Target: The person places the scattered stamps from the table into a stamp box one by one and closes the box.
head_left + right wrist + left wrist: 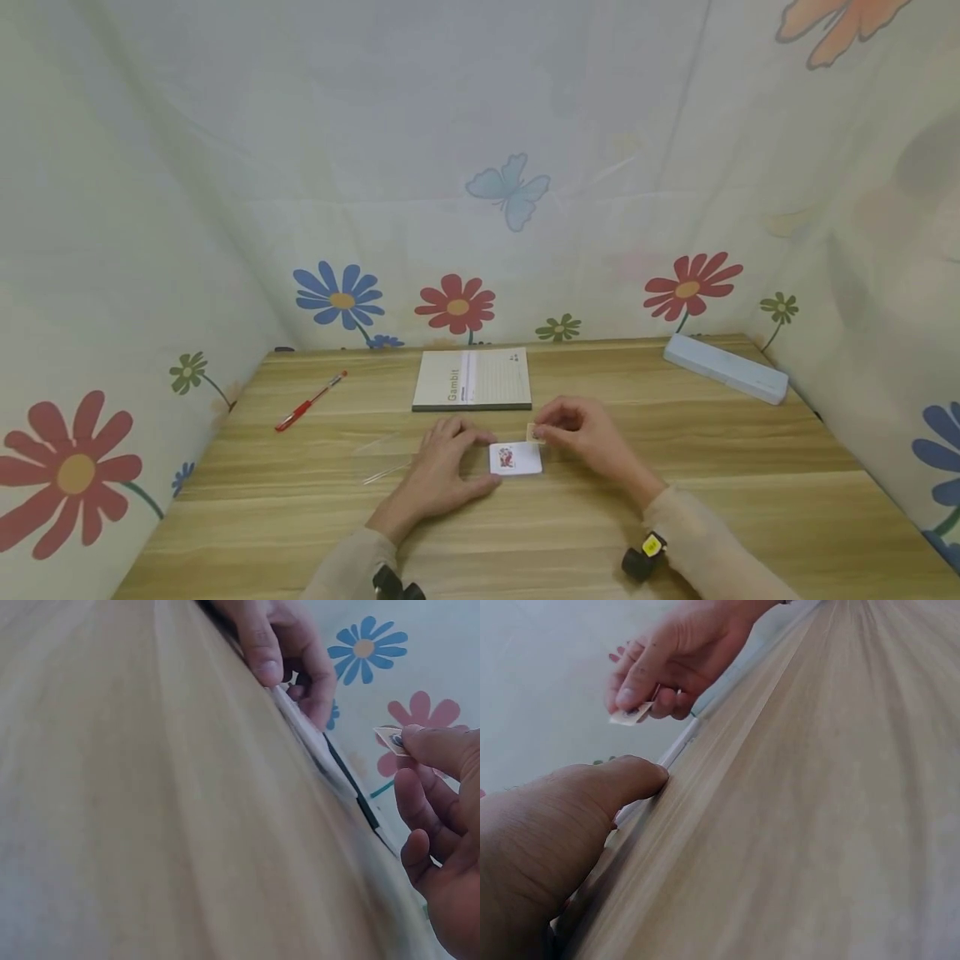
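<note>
A flat white rectangular piece [525, 459] with a small red-and-dark printed figure lies on the wooden table, its exact kind unclear. My left hand [442, 467] holds it at the left end, thumb on the near side and fingers on the far side. Above its far right corner, my right hand [588, 437] pinches a small pale sticker-like square [535, 432] with a dark print between thumb and forefinger. In the right wrist view, that square [391, 740] juts out from the fingertips, apart from the white piece [311, 735].
Behind the hands lies a notebook [495, 381] marked "Gambit". A red pen [310, 402] lies at the left and a pale blue long case [725, 369] at the back right. Something clear, like a plastic sheet [378, 460], is beside my left hand. Flowered cloth walls surround the table.
</note>
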Available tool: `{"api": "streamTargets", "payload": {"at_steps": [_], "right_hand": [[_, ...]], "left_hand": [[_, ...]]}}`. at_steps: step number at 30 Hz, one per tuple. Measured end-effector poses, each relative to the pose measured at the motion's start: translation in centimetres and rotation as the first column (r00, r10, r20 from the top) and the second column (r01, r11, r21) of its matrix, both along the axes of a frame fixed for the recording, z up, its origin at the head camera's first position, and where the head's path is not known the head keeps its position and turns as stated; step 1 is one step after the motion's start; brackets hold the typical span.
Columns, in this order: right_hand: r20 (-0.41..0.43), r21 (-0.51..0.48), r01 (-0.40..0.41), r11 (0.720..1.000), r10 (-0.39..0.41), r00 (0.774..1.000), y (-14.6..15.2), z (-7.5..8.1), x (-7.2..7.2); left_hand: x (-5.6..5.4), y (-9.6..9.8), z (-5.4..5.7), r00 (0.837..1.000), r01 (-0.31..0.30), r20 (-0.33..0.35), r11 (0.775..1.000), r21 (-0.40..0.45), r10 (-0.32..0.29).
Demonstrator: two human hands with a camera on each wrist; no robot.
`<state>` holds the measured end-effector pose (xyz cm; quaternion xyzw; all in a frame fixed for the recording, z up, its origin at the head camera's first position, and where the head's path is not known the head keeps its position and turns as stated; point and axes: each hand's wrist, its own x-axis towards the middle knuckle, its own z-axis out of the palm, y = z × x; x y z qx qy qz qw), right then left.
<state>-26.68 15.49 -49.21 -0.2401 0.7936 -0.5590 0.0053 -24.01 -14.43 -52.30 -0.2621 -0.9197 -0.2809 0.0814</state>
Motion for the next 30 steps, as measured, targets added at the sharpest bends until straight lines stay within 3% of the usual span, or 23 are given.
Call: {"api": "streamTargets", "payload": {"at_steps": [10, 18, 30], "right_hand": [[0.01, 0.044, -0.032, 0.999, 0.031, 0.999, -0.4, -1.6, 0.0], [-0.025, 0.091, -0.034, 0.995, 0.037, 0.999, -0.7, -1.9, 0.1], [-0.071, 0.157, 0.018, 0.987, -0.007, 0.997, -1.1, -2.3, 0.2]], "left_hand": [[0.0, 0.1, 0.0, 1.0, 0.0, 0.001, 1.0, 0.004, 0.0], [0.0, 0.0, 0.1, 1.0, 0.008, -0.002, 1.0, 0.015, -0.008], [-0.1, 0.0, 0.1, 1.0, 0.004, -0.002, 1.0, 0.009, -0.004]]}}
